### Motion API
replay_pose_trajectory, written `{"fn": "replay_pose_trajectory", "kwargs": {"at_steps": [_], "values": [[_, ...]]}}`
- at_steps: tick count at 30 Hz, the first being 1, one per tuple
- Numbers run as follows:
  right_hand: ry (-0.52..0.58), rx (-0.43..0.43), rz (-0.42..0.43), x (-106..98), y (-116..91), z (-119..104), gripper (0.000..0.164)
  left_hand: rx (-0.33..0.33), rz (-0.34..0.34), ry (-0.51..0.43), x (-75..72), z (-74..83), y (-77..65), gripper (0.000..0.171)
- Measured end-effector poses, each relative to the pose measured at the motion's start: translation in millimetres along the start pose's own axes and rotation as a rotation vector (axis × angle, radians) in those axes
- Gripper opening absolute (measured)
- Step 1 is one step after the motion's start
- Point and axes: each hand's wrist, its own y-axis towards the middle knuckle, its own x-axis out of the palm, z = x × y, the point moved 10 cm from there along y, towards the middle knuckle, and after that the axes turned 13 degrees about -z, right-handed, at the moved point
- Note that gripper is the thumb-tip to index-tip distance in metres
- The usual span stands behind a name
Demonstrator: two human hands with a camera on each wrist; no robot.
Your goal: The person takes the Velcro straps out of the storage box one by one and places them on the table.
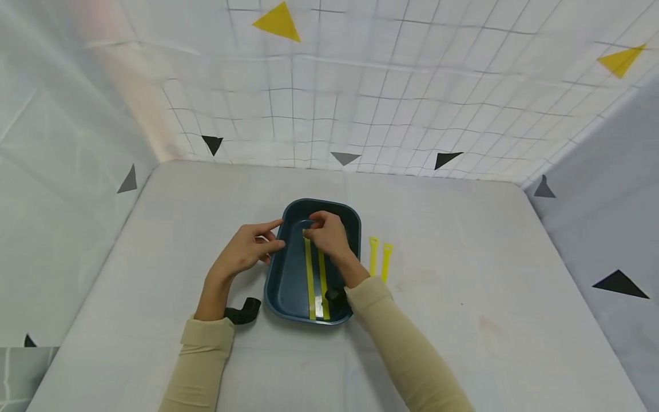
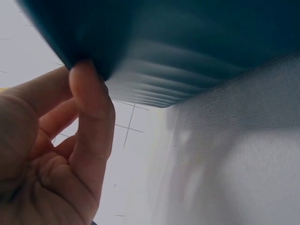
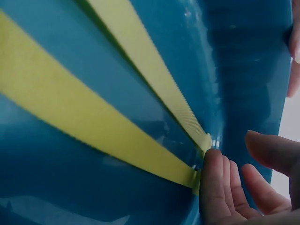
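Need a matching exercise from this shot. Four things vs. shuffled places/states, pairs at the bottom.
Things
1. left hand
2. right hand
3. tray
4. slotted yellow strips

Places or states
A. dark bluish, with two flat yellow bands running along its floor
B. lying on the white table, just right of the tray in the head view
C. fingers at the tray's left rim
D. reaching inside the tray, fingertips at the far ends of the bands

Pairs
1-C, 2-D, 3-A, 4-B
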Motion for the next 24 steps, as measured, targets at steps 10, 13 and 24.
{"fn": "replay_pose_trajectory", "kwargs": {"at_steps": [10,13,24], "values": [[-0.051,0.046,0.001,6.3,2.0,8.0,0.043,0.007,-0.002,0.006,-0.7,-1.5,0.2,0.059],[-0.092,0.064,0.011,7.7,3.2,9.3,0.044,0.006,0.000,0.004,-1.6,-1.8,-0.5,0.059],[-0.219,0.048,-0.007,9.9,3.6,3.2,0.041,-0.001,0.001,0.008,-1.0,-1.8,0.9,0.059]]}}
